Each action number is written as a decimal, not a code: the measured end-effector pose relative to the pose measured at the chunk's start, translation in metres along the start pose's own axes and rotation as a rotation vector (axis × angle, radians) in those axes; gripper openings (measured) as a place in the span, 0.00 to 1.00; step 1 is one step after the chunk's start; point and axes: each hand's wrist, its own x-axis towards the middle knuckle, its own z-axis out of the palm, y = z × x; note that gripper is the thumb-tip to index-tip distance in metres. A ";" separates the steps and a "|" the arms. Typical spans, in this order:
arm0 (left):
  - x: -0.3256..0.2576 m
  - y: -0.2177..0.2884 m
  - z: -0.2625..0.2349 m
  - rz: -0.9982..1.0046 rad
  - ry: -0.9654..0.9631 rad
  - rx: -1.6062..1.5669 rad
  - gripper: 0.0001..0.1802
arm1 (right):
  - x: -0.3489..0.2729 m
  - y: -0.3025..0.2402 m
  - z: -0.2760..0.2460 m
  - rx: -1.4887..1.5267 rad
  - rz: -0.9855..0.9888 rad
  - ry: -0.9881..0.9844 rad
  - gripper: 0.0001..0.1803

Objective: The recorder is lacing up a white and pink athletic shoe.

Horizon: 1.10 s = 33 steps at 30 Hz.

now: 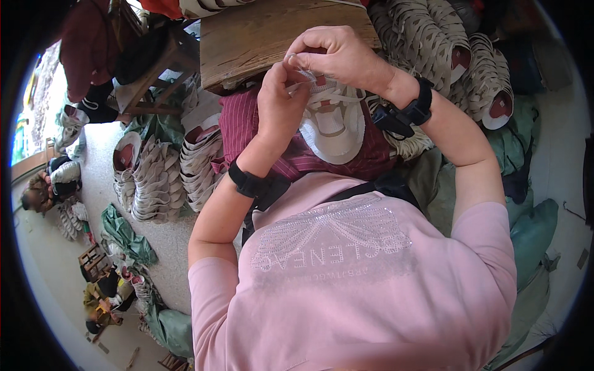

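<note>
A white and pale grey shoe upper (334,133) rests on my lap, its toe pointing toward me, with a dark red lining and a loose white shoelace (342,98) across its top. My left hand (281,102) is above its left side, fingers pinched together. From the right, my right hand (339,59) reaches over the upper, with thumb and forefinger closed at the left fingertips. A thin white strand, seemingly part of the lace, shows between the two hands; the exact grip is partly hidden by the fingers.
A wooden bench top (260,37) stands just beyond my hands. Nested stacks of shoe uppers (151,179) lie on the floor at left; more stacks (427,37) are at right. Green sacks (523,222) line the right side. Other people (102,303) sit at far left.
</note>
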 end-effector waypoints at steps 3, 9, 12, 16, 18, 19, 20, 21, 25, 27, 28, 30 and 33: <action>0.004 -0.004 0.002 0.045 -0.049 0.025 0.14 | 0.002 -0.001 -0.001 -0.026 0.081 -0.004 0.06; 0.009 0.001 0.005 -0.230 -0.184 -0.434 0.11 | 0.004 0.026 -0.006 -0.252 -0.155 0.224 0.05; 0.009 -0.007 0.004 -0.075 -0.120 -0.121 0.16 | -0.015 0.011 -0.015 -0.604 -0.163 0.134 0.03; 0.008 0.006 -0.002 0.224 -0.025 0.350 0.20 | -0.043 0.019 -0.016 -0.771 -0.222 0.014 0.02; 0.004 0.008 -0.004 0.241 -0.020 0.403 0.20 | -0.048 0.022 -0.016 -0.791 -0.255 0.020 0.03; 0.003 0.008 -0.005 0.259 0.000 0.445 0.19 | -0.048 0.022 -0.016 -0.810 -0.287 0.028 0.03; 0.002 0.008 -0.006 0.276 0.021 0.487 0.19 | -0.048 0.022 -0.015 -0.809 -0.287 0.028 0.03; 0.001 0.010 -0.007 0.276 0.020 0.488 0.19 | -0.047 0.022 -0.014 -0.790 -0.301 0.028 0.04; 0.001 0.010 -0.008 0.233 -0.004 0.604 0.12 | -0.049 0.022 -0.011 -0.841 -0.323 0.045 0.04; 0.003 0.009 -0.006 0.231 -0.011 0.583 0.10 | -0.048 0.019 -0.008 -0.908 -0.341 0.078 0.05; 0.003 0.010 -0.004 0.223 -0.002 0.577 0.07 | -0.048 0.017 -0.007 -0.975 -0.361 0.112 0.05; 0.003 0.010 0.002 0.213 0.008 0.572 0.05 | -0.051 0.019 -0.003 -0.996 -0.315 0.112 0.05; 0.004 0.006 0.010 0.170 0.004 0.582 0.05 | -0.053 0.025 0.002 -1.022 -0.247 0.139 0.06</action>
